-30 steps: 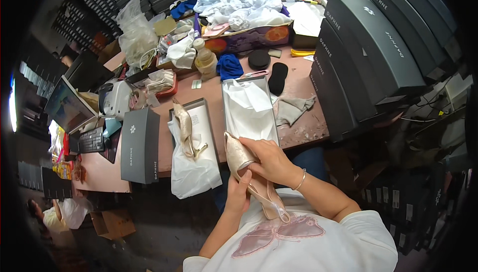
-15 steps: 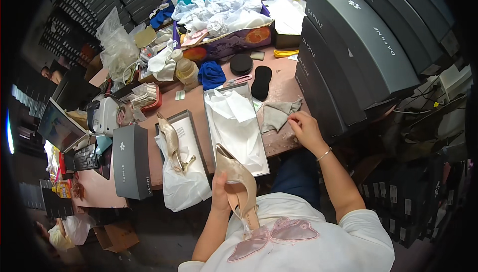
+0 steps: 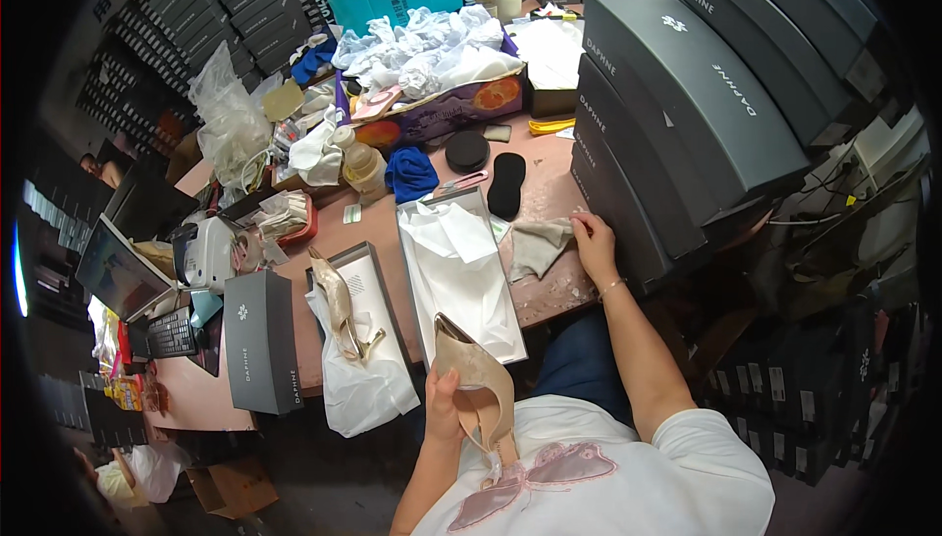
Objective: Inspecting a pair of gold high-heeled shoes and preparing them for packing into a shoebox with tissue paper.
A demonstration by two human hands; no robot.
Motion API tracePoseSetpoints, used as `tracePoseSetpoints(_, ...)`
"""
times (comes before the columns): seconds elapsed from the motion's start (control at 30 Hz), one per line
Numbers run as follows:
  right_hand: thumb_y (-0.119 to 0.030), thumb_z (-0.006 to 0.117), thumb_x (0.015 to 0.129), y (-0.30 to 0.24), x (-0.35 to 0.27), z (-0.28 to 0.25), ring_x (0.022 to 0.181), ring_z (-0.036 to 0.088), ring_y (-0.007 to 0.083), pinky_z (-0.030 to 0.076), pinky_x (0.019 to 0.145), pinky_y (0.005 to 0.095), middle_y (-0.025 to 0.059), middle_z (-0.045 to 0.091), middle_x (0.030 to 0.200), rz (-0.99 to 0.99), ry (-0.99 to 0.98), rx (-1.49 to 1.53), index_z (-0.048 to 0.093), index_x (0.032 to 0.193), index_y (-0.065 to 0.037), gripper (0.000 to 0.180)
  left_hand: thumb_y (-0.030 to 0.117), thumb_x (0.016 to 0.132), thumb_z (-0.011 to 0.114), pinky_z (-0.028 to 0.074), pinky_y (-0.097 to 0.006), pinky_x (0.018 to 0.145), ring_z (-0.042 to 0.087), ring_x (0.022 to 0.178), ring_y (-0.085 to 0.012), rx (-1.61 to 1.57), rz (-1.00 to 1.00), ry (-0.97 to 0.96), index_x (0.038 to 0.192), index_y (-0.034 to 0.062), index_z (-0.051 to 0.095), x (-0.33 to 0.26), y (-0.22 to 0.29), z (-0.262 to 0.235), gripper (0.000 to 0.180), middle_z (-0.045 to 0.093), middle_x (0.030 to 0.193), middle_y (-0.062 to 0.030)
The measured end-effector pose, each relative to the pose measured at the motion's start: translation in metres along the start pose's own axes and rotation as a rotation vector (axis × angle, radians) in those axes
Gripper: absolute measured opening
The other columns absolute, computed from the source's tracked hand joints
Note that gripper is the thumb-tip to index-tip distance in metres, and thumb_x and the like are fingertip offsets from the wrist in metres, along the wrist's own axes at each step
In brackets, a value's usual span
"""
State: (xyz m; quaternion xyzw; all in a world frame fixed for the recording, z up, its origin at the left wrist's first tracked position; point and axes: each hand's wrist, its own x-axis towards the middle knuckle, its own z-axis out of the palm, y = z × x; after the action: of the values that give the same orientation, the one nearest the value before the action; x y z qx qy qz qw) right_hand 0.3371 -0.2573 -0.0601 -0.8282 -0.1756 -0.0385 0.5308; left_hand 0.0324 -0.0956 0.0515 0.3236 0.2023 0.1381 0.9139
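Observation:
My left hand [image 3: 444, 413] is closed around a beige pointed-toe heeled shoe [image 3: 477, 367], held toe up in front of my white shirt. On the table's right part my right hand [image 3: 595, 249] pinches the edge of a grey cloth [image 3: 540, 247], most of which lies on the tabletop. The matching beige shoe [image 3: 335, 302] lies left of centre on white paper [image 3: 355, 394] that spills over the near end of a shallow box part [image 3: 371, 269]. Between the two shoes and the cloth is an open grey box [image 3: 514, 348] lined with white tissue paper [image 3: 456, 266].
Dark shoe boxes [image 3: 677, 94] stand stacked close beyond my right hand. A closed dark box [image 3: 260, 340] is at left, near a laptop [image 3: 126, 256]. Behind are a blue cloth [image 3: 411, 175], a black oval object [image 3: 506, 186] and a purple carton [image 3: 446, 109] heaped with crumpled paper.
My right hand has shifted slightly, and the cloth's right edge is drawn up toward its fingers. The shoe in my left hand has moved a little right and down in the view.

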Motion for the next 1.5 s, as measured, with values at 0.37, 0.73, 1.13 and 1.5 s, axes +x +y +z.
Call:
tracePoseSetpoints(0.37, -0.008, 0.059, 0.094, -0.037, -0.017, -0.019, 0.085, 0.059, 0.0097, 0.051, 0.078, 0.0263, 0.0027, 0.062, 0.094, 0.356, -0.1, 0.883, 0.061, 0.113, 0.002, 0.021, 0.022, 0.087, 0.064, 0.053, -0.035, 0.087, 0.064, 0.099, -0.0211, -0.041, -0.056, -0.017, 0.128, -0.0009, 0.045, 0.001, -0.004, -0.006, 0.051, 0.061, 0.112, -0.013)
tracePoseSetpoints(0.73, -0.002, 0.068, 0.085, -0.15, -0.078, -0.061, 0.084, 0.061, 0.0086, 0.05, 0.076, 0.0224, 0.0041, 0.066, 0.091, 0.182, -0.5, 0.849, 0.061, 0.097, -0.001, 0.014, 0.049, 0.085, 0.064, 0.054, -0.042, 0.087, 0.065, 0.096, -0.0274, -0.241, -0.165, -0.03, 0.121, 0.0034, 0.052, 0.0, -0.013, -0.011, 0.059, 0.064, 0.108, -0.0145)
tracePoseSetpoints(1.13, 0.0, 0.074, 0.076, -0.225, -0.106, -0.018, 0.068, 0.06, 0.0203, 0.049, 0.058, 0.0289, 0.0083, 0.06, 0.086, -0.669, -0.355, 0.228, 0.069, 0.102, -0.003, 0.027, 0.047, 0.089, 0.059, 0.049, -0.037, 0.095, 0.057, 0.112, -0.0229, -0.198, -0.197, -0.161, 0.137, 0.0041, 0.038, -0.008, -0.004, 0.01, 0.068, 0.054, 0.125, -0.0123)
tracePoseSetpoints(1.5, -0.001, 0.072, 0.078, -0.237, -0.087, -0.015, 0.065, 0.058, 0.0214, 0.047, 0.055, 0.0308, 0.0074, 0.059, 0.079, -0.761, -0.38, 0.155, 0.067, 0.098, -0.002, 0.021, 0.052, 0.084, 0.064, 0.049, -0.041, 0.096, 0.057, 0.114, -0.0256, -0.06, -0.223, -0.144, 0.137, 0.0058, 0.038, -0.01, -0.009, 0.01, 0.075, 0.054, 0.125, -0.0139)
